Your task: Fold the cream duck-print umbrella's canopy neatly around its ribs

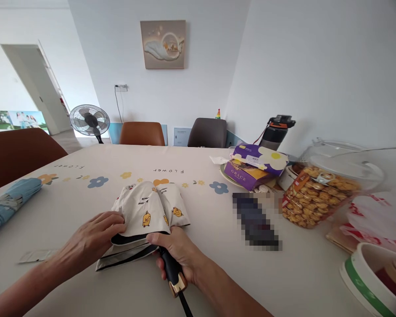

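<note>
A folding umbrella (pixel 140 211) with white cloth, a black lining and yellow duck prints lies on the table, its canopy loosely folded. My right hand (pixel 181 251) is closed round the top of its black handle (pixel 171 268), the thumb resting on the cloth edge. The handle has a gold and brown end, and a black strap hangs from it towards me. On the canopy's left side, my left hand (pixel 95 235) has its fingers bent over a fold of the cloth; its thumb is hidden. A blue folded umbrella (pixel 15 202) lies at the far left.
A small flat packet (pixel 38 256) lies near my left forearm. On the right are a purple tissue pack (pixel 260 156), a dark bottle (pixel 275 132), a jar of snacks (pixel 320 193), a plastic bag (pixel 379 220) and tape rolls (pixel 366 277). Chairs (pixel 141 133) and a fan (pixel 90 121) stand beyond.
</note>
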Available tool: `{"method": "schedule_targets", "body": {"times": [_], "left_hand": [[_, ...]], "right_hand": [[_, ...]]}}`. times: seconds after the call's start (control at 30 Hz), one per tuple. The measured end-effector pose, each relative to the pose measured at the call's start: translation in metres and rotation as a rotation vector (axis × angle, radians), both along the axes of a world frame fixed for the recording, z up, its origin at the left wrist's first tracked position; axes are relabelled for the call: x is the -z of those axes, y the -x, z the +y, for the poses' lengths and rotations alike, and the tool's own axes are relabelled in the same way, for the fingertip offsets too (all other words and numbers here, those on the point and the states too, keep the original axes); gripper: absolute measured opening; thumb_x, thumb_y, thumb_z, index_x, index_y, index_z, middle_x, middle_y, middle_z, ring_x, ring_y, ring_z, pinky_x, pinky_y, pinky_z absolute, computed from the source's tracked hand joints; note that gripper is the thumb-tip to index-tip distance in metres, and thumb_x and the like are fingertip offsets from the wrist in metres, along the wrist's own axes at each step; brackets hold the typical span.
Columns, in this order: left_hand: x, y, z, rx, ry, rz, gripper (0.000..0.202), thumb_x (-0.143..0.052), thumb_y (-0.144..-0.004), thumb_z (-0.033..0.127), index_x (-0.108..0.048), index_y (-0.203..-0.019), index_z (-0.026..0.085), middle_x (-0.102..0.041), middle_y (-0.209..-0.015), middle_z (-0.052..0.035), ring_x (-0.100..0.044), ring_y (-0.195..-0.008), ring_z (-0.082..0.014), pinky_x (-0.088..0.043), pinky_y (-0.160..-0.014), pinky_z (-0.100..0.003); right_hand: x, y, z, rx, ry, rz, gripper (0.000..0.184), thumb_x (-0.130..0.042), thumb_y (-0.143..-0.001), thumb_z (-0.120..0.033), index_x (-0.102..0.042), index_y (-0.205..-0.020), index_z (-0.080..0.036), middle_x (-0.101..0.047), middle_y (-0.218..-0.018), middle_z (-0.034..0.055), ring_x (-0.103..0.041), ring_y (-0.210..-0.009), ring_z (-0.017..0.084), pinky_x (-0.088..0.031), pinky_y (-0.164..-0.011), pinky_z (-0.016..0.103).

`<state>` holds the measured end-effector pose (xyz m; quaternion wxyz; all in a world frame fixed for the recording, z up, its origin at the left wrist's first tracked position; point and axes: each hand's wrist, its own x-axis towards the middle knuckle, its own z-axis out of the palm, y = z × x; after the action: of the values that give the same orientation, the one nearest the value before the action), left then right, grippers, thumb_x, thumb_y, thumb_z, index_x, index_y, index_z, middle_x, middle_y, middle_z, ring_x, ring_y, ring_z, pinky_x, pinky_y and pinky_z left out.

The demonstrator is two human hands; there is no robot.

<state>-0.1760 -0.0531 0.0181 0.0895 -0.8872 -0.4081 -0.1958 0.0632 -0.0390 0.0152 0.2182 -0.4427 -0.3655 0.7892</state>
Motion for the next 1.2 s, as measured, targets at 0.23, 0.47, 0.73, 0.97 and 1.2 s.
{"method": "schedule_targets", "body": {"times": [0.23, 0.47, 0.73, 0.97, 1.2], "left_hand": [[0.008, 0.001, -0.003, -0.014, 0.041, 0.017, 0.025, -0.038, -0.076, 0.007, -0.054, -0.087, 0.023, -0.061, -0.095, -0.0052, -0.057, -0.088, -0.0164, -0.046, -0.074, -0.025], [0.018, 0.011, -0.005, -0.159, 0.047, -0.056, 0.015, -0.037, -0.077, 0.011, -0.048, -0.079, 0.022, -0.057, -0.09, -0.0047, -0.055, -0.079, -0.0146, -0.042, -0.057, -0.02], [0.005, 0.006, 0.012, -0.479, 0.317, -0.32, 0.023, -0.038, -0.081, 0.031, -0.057, -0.091, 0.024, -0.059, -0.105, -0.0036, -0.056, -0.091, -0.0191, -0.044, -0.073, -0.027], [0.001, -0.032, 0.042, -0.739, 0.673, -0.624, 0.063, -0.051, -0.066, 0.063, -0.055, -0.111, 0.018, -0.06, -0.105, -0.0097, -0.056, -0.095, -0.0271, -0.045, -0.075, -0.034], [-0.005, -0.04, 0.077, -0.713, 0.879, -1.138, 0.051, -0.068, -0.056, 0.056, -0.062, -0.084, 0.014, -0.066, -0.076, -0.0068, -0.061, -0.069, -0.0211, -0.047, -0.054, -0.028]], "right_hand": [[0.003, 0.001, 0.001, 0.023, 0.039, 0.027, 0.039, -0.046, -0.079, -0.055, -0.044, -0.076, -0.016, -0.049, -0.061, -0.0012, -0.045, -0.036, 0.008, -0.041, -0.027, 0.022], [0.002, 0.001, 0.001, 0.03, 0.002, -0.001, 0.026, -0.055, -0.077, -0.039, -0.044, -0.085, -0.017, -0.05, -0.061, -0.0014, -0.044, -0.037, 0.007, -0.041, -0.028, 0.021], [0.006, 0.003, 0.005, 0.048, -0.048, -0.023, 0.029, -0.059, -0.073, -0.035, -0.041, -0.086, -0.017, -0.048, -0.059, -0.0038, -0.044, -0.036, 0.006, -0.042, -0.03, 0.021], [0.015, 0.005, 0.01, 0.111, -0.102, 0.001, 0.032, -0.061, -0.072, -0.038, -0.041, -0.087, -0.018, -0.047, -0.056, -0.005, -0.045, -0.036, 0.007, -0.044, -0.031, 0.022], [0.017, 0.004, 0.011, 0.094, -0.132, -0.016, 0.03, -0.059, -0.074, -0.038, -0.041, -0.087, -0.017, -0.049, -0.059, -0.0039, -0.044, -0.036, 0.007, -0.043, -0.031, 0.022]]}}
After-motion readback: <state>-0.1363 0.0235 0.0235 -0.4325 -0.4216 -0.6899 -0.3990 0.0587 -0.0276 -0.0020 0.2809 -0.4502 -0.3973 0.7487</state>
